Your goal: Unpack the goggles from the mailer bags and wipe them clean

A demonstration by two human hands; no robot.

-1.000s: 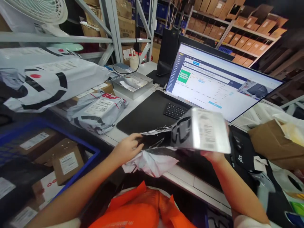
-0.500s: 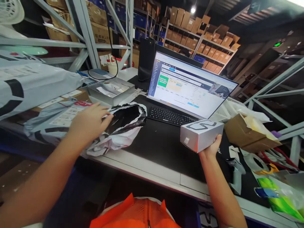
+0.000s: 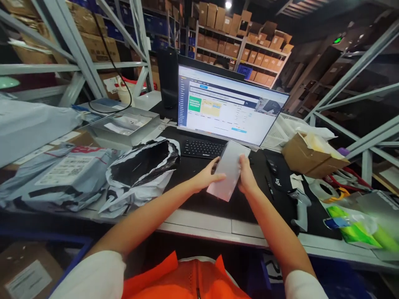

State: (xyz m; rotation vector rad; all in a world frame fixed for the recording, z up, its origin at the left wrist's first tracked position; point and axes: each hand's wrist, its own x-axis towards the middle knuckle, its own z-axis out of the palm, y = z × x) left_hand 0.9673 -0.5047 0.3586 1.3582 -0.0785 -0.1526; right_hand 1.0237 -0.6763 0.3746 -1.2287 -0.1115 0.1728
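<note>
A white box [image 3: 229, 170] is held tilted above the black desk mat, in front of the keyboard [image 3: 204, 148]. My right hand [image 3: 246, 174] grips its right side, thumb on the near face. On its left side my left hand [image 3: 208, 174] touches the box, thumb on the face and the other fingers around the edge, partly hidden. To the left of the hands lies an opened white plastic mailing bag [image 3: 140, 174] with a black inside, its mouth gaping. A labelled grey parcel [image 3: 65, 174] lies further left.
A monitor [image 3: 230, 104] stands behind the keyboard. On the right are a mouse [image 3: 271, 166], a pen [image 3: 269, 187], a barcode scanner [image 3: 301, 207], tape rolls [image 3: 322, 190] and an open cardboard box [image 3: 311, 160]. A grey tray [image 3: 124, 124] with papers sits back left.
My left hand has moved from the mailing bag to the box. My right hand has brought the box left and turned it to another face. The view has shifted right.
</note>
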